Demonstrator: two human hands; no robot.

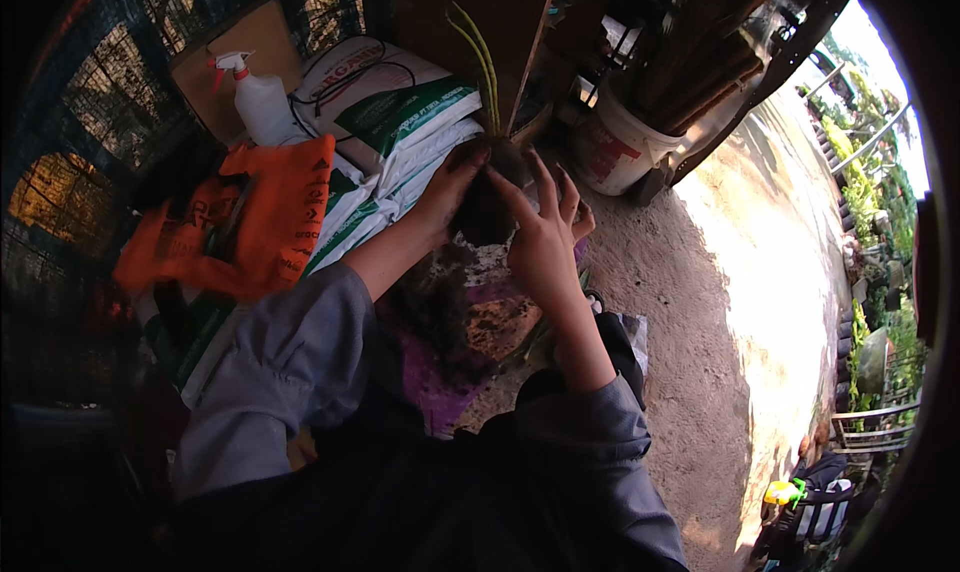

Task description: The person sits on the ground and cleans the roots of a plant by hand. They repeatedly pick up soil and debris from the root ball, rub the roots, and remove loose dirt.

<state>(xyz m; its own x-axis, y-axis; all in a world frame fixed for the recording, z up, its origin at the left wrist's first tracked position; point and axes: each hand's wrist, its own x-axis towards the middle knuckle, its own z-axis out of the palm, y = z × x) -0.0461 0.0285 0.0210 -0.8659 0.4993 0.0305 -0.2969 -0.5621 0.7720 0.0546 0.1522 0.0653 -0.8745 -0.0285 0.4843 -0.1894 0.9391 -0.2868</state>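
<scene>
A plant with two long, slender green leaves (pixel 489 69) rises from a dark, rounded root ball or pot (pixel 487 208); shadow hides which it is. My left hand (pixel 450 185) grips it from the left, thumb near the top. On the right side, my right hand (pixel 551 223) has its thumb and a finger against it, the other fingers spread. Soil marks the fingers. Below, loose dark soil (pixel 442 294) lies scattered over a purple sheet or bag (pixel 442 377) on the ground.
At left are stacked white-and-green printed sacks (pixel 420 121), an orange bag (pixel 289 212) and a white spray bottle (pixel 261 106) with a red trigger. A white bucket (pixel 619 144) holding long brown pieces stands ahead right. Sunlit concrete ground (pixel 780 272) stretches right.
</scene>
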